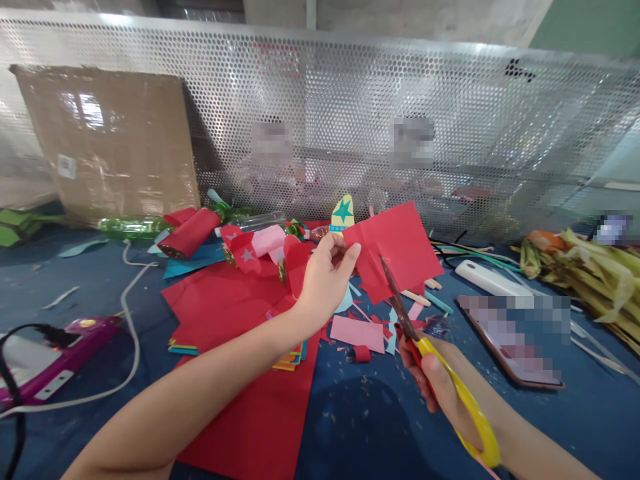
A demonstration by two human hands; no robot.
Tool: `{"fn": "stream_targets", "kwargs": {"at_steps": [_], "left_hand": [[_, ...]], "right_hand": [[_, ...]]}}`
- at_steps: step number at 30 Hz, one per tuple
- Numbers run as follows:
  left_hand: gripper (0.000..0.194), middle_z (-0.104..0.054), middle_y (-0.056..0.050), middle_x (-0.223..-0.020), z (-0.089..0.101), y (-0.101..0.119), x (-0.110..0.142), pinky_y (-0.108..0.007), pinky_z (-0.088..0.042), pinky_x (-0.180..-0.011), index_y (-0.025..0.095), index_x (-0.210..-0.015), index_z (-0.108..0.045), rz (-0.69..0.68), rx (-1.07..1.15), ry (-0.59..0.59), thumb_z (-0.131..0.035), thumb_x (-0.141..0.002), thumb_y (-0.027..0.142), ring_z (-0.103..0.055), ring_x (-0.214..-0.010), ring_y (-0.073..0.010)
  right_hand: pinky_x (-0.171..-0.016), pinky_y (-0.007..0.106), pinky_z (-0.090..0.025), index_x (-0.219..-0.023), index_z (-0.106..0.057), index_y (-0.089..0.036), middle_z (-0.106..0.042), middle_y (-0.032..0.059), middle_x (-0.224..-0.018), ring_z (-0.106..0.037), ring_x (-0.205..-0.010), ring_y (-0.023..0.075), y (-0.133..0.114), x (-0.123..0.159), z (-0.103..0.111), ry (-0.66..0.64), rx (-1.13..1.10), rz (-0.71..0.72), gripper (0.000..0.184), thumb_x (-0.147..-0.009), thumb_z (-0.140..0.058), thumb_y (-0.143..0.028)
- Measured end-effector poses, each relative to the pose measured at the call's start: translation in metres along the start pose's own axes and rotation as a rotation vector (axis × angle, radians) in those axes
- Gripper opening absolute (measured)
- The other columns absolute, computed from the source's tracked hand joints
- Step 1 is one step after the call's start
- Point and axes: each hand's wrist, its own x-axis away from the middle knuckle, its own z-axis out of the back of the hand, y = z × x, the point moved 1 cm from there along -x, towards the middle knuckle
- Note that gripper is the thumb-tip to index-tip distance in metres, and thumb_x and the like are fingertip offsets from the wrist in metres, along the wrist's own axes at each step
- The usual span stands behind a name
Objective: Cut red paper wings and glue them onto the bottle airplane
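Observation:
Pinched between the thumb and fingers of my left hand (325,273) is a piece of red paper (410,247), held up above the table. My right hand (445,377) grips yellow-handled scissors (465,403). The dark blades point up and left, overlapping the red paper's lower part; whether they are cutting it I cannot tell. Below the paper lie a pink paper rectangle (357,333), a small red roll (360,353) and several scraps. Large red sheets (265,420) spread under my left forearm, with a stack of coloured paper (290,360) partly hidden there.
Paper-wrapped bottles (193,232) and a green bottle (133,228) lie at the back left. A cardboard box (115,147) leans on the perforated metal screen (340,100). A purple power strip (70,357) sits left, a phone (510,347) and dried husks (585,280) right.

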Motion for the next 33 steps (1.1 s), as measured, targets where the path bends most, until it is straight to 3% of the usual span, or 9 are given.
{"fn": "stream_targets", "kwargs": {"at_steps": [15,22,25,29,33], "left_hand": [[0.017,-0.049,0.003,-0.071,0.000,0.000,0.000,-0.025,-0.048,-0.064,0.020,-0.074,-0.041,-0.001,0.040,0.003,-0.054,-0.085,0.024,-0.051,-0.065,-0.0114],[0.017,-0.049,0.003,-0.070,-0.001,0.002,0.000,-0.023,-0.047,-0.063,0.020,-0.073,-0.042,0.014,0.052,0.008,-0.054,-0.085,0.023,-0.051,-0.065,-0.0112],[0.018,-0.046,0.004,-0.068,-0.001,0.002,0.000,-0.023,-0.045,-0.061,0.020,-0.072,-0.041,0.018,0.049,0.010,-0.053,-0.085,0.023,-0.049,-0.062,-0.0106],[0.021,-0.041,0.005,-0.065,-0.001,0.000,0.002,-0.022,-0.039,-0.059,0.020,-0.069,-0.039,-0.011,-0.026,0.010,-0.053,-0.085,0.021,-0.044,-0.060,-0.0097],[0.021,-0.043,0.004,-0.068,-0.003,-0.002,0.004,-0.023,-0.040,-0.063,0.020,-0.071,-0.039,-0.019,-0.026,-0.020,-0.054,-0.085,0.024,-0.045,-0.065,-0.0113]], "right_hand": [[-0.029,0.022,-0.026,-0.066,-0.036,-0.024,-0.026,-0.0075,-0.048,-0.028,-0.036,0.0092,0.005,-0.001,-0.001,0.015,-0.014,-0.038,0.060,-0.078,-0.020,-0.081],[-0.030,0.021,-0.025,-0.066,-0.034,-0.024,-0.032,-0.0057,-0.050,-0.032,-0.038,0.0089,0.009,0.000,-0.002,0.035,0.004,-0.054,0.058,-0.079,-0.022,-0.079],[-0.031,0.021,-0.031,-0.068,-0.035,-0.024,-0.032,-0.0068,-0.051,-0.033,-0.035,0.0081,0.006,-0.001,-0.002,0.009,-0.045,-0.073,0.058,-0.079,-0.023,-0.079],[-0.043,0.028,-0.051,-0.074,-0.040,-0.023,-0.033,-0.0073,-0.056,-0.036,-0.039,0.0088,0.004,-0.004,-0.002,0.002,-0.144,-0.036,0.058,-0.078,-0.027,-0.079],[-0.052,0.031,-0.056,-0.078,-0.045,-0.021,-0.034,-0.0058,-0.058,-0.036,-0.044,0.0104,0.011,-0.010,-0.002,-0.034,-0.169,0.027,0.055,-0.082,-0.029,-0.074]]}}
